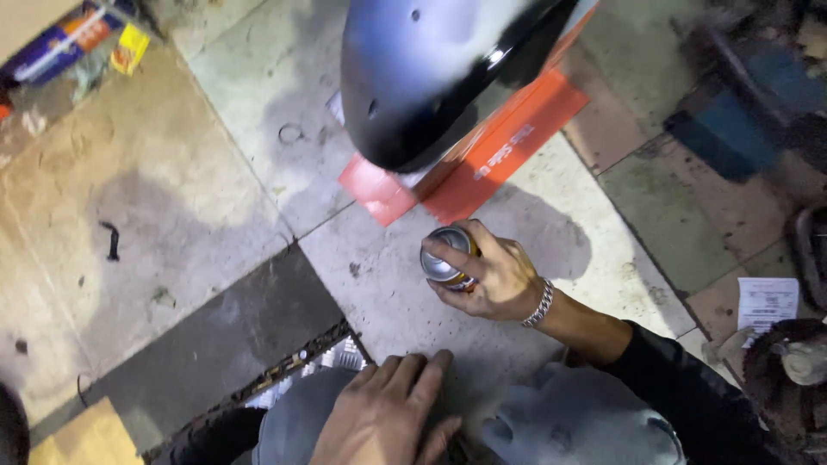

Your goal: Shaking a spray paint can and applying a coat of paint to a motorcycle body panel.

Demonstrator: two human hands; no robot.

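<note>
Right hand point(495, 280) round metal spray can point(446, 257); glossy black curved panel point(431, 77) beyond

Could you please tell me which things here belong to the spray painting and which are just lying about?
In use:
- spray can held by right hand
- glossy black panel
- orange cardboard box under it

Lying about:
- paper slip
- yellow packet
- black scrap
</note>
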